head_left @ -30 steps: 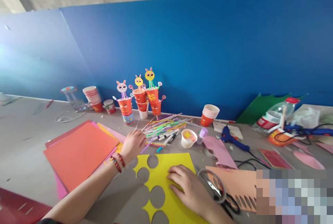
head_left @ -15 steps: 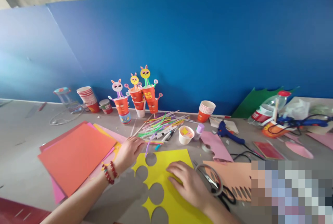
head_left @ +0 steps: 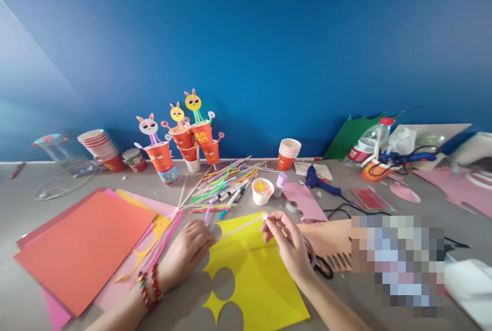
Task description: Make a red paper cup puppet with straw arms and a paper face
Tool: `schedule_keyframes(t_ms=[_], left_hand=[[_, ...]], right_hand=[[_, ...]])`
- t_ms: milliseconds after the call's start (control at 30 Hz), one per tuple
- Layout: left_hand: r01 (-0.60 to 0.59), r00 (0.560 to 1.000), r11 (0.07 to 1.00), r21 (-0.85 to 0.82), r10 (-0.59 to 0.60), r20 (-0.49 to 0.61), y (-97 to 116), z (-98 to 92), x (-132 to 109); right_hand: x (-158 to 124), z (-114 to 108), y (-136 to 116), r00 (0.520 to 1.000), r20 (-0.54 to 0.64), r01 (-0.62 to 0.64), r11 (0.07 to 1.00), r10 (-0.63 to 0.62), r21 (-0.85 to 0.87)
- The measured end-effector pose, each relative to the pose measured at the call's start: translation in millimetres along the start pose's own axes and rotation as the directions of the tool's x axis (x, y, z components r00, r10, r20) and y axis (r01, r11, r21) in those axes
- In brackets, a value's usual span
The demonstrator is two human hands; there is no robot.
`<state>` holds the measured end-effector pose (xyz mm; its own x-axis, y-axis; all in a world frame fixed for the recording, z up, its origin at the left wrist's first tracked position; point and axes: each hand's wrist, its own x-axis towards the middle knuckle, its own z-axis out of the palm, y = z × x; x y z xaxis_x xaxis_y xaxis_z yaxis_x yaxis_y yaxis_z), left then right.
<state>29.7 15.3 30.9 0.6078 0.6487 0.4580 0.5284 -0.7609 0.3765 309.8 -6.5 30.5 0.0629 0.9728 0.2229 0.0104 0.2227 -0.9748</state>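
A thin pale strip (head_left: 242,227) stretches between my two hands over a yellow sheet (head_left: 265,280) with round holes cut along its left side. My right hand (head_left: 286,241) pinches the strip's small white end. My left hand (head_left: 188,246) is closed at the other end, its fingertips partly hidden. Just behind it, a purple curved stem (head_left: 209,210) reaches out of a pile of coloured sticks (head_left: 230,180). Beside my right hand lie black-handled scissors (head_left: 325,268) and a ring-shaped roll (head_left: 310,251), both partly covered.
Red cups with rabbit-face figures (head_left: 159,154) stand at the back. Stacked orange sheets (head_left: 88,244) lie left. A white cup of cut pieces (head_left: 263,191), purple-capped glue stick (head_left: 281,183), blue glue gun (head_left: 321,182) with cord, and plastic bottle (head_left: 367,144) are beyond my hands.
My right hand has lifted off the yellow sheet and now pinches the pale strip's end. My left hand has moved back toward me from the sticks. The view has shifted right and down.
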Motion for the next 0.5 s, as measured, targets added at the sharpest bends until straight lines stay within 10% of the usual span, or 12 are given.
schedule_keyframes(t_ms=[300,500], left_hand=[[-0.075,0.997,0.995,0.058,0.075,-0.003,-5,-1.3,-3],[0.147,0.986,0.985,0.085,-0.139,-0.095,-12,-12.0,3]], right_hand=[[-1,-2,0,0.999,0.018,-0.044,0.999,0.044,-0.009],[0,-2,1,0.997,0.048,-0.060,0.998,0.061,-0.019]])
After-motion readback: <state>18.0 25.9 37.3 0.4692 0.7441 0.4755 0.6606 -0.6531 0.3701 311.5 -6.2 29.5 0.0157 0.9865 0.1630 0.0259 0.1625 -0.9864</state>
